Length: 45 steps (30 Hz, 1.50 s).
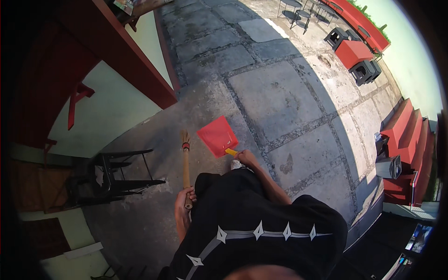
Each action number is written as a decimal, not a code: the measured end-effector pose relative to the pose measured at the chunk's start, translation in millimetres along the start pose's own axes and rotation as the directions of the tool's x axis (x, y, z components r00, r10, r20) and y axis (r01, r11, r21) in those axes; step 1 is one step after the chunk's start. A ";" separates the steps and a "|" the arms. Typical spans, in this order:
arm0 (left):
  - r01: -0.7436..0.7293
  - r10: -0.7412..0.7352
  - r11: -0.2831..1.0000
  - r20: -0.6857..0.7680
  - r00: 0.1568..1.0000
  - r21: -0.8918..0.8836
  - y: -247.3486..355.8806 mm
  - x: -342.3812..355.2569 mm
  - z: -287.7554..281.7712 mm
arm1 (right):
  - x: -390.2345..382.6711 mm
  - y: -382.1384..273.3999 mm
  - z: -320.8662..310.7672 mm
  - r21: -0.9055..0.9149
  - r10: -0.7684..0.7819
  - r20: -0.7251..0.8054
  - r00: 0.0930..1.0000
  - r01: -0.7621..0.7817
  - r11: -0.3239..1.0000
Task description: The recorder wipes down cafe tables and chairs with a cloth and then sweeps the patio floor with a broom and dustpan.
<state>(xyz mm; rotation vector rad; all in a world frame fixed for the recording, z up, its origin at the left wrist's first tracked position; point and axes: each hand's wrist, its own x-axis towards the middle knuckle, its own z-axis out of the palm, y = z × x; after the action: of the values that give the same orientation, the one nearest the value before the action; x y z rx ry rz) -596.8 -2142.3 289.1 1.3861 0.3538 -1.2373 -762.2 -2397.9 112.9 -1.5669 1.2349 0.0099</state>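
Observation:
A short hand broom (pixel 186 168) with a wooden handle, a black and red binding and straw bristles points away from me, its bristles near the floor. Wrapped around the lower end of that handle is my left hand (pixel 184 198). To the right of the bristles, a red dustpan (pixel 215 134) lies low over the concrete; whether it touches the ground I cannot tell. Its yellow handle (pixel 230 151) is gripped in my right hand (pixel 247 159). A few small light specks show in the pan close to the handle. One white shoe (pixel 236 164) shows beneath my right hand.
A black metal stool (pixel 112 175) stands to my left, below a red counter (pixel 128 51) on a pale wall. Stone paving (pixel 275 93) stretches ahead. Black stools (pixel 336 38), a red block (pixel 353 54), red steps (pixel 405 133) and a grey bin (pixel 388 167) line the right.

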 end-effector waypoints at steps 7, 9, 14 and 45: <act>0.114 -0.125 0.989 0.111 0.986 0.095 70.8 88.1 21.0 | 39.4 -55.0 -6.7 0.047 0.095 0.021 0.995 -0.096 0.994; 0.122 -0.137 0.985 0.124 0.983 0.123 91.1 101.6 27.2 | 52.6 -72.6 0.3 0.048 0.142 0.056 0.988 -0.145 0.988; 0.115 -0.160 0.941 0.120 0.980 0.319 142.5 152.7 29.1 | 103.1 -110.2 24.9 0.046 0.272 0.006 0.962 -0.272 0.961; -0.213 -0.045 0.512 0.273 0.961 0.832 355.4 453.0 179.0 | 296.0 -184.6 43.9 0.373 0.491 -0.289 0.822 -0.376 0.848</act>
<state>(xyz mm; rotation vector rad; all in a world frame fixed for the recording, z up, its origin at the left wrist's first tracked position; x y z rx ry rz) -216.0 -2590.8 157.4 1.9981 -0.6407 -1.5729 -474.2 -2592.0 57.5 -1.0130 1.7950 -0.1818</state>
